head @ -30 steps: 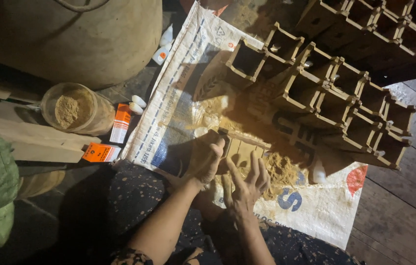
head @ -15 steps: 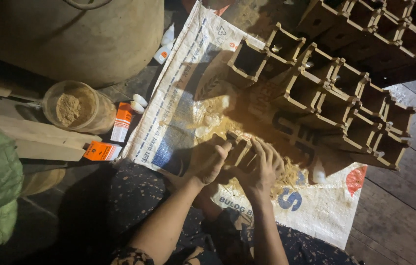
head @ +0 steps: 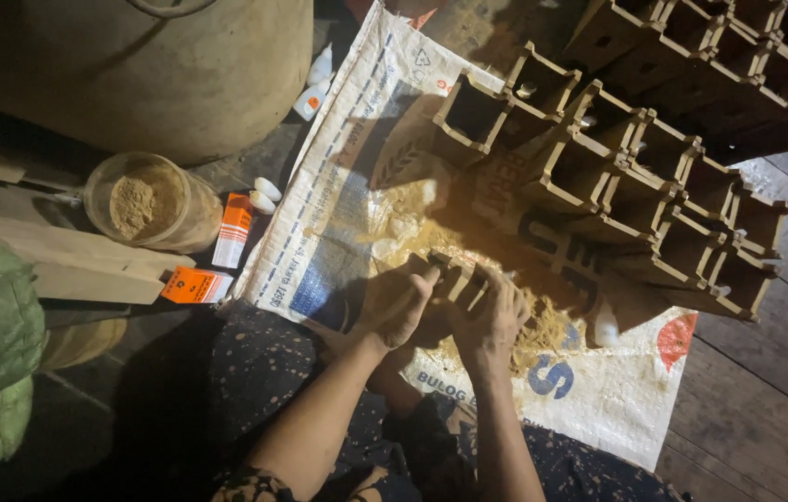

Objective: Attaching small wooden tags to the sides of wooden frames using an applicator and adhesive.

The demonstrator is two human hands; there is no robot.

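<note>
Over the sack (head: 338, 232), both hands, left (head: 400, 307) and right (head: 487, 316), have fingers clamped on a small wooden box (head: 453, 276); it looks light, stiff, best gripped by its sides.

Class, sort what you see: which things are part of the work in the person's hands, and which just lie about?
In use: left hand, right hand, small wooden box, sawdust, woven sack.
Lying about: jar of powder, orange cartons, white bottles, stacked wooden boxes.
</note>
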